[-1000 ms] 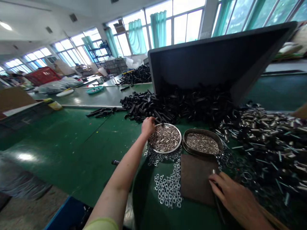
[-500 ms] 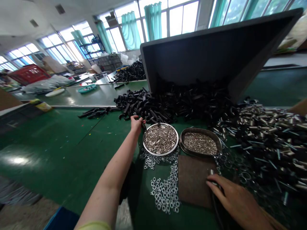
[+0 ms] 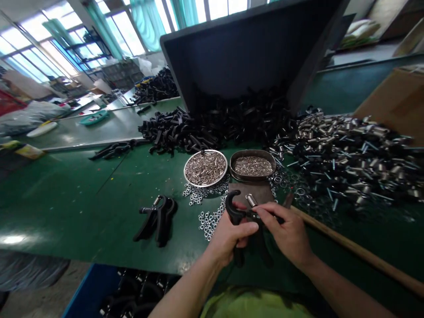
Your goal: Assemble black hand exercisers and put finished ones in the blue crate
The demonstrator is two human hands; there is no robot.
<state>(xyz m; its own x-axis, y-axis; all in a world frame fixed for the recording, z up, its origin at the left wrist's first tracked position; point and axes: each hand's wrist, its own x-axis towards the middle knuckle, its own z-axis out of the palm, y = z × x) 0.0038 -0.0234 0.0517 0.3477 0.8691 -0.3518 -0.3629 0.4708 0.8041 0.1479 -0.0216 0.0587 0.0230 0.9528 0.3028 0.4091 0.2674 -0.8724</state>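
Black in the head view, the clamp (image 3: pixel 231 205) is above the tabletop (image 3: pixel 112 207), near the brown pad (image 3: pixel 263 189). The left hand's (image 3: pixel 227 240) fingers grasp its curved part; the right hand's (image 3: pixel 288 232) fingers pinch near its middle, just below the spring (image 3: pixel 251 201). Fingers hide the joint; shadow blurs the lower ends. Half a second earlier, the left hand is beside the bowl (image 3: pixel 205 168), well apart from the right; now both meet at the clamp.
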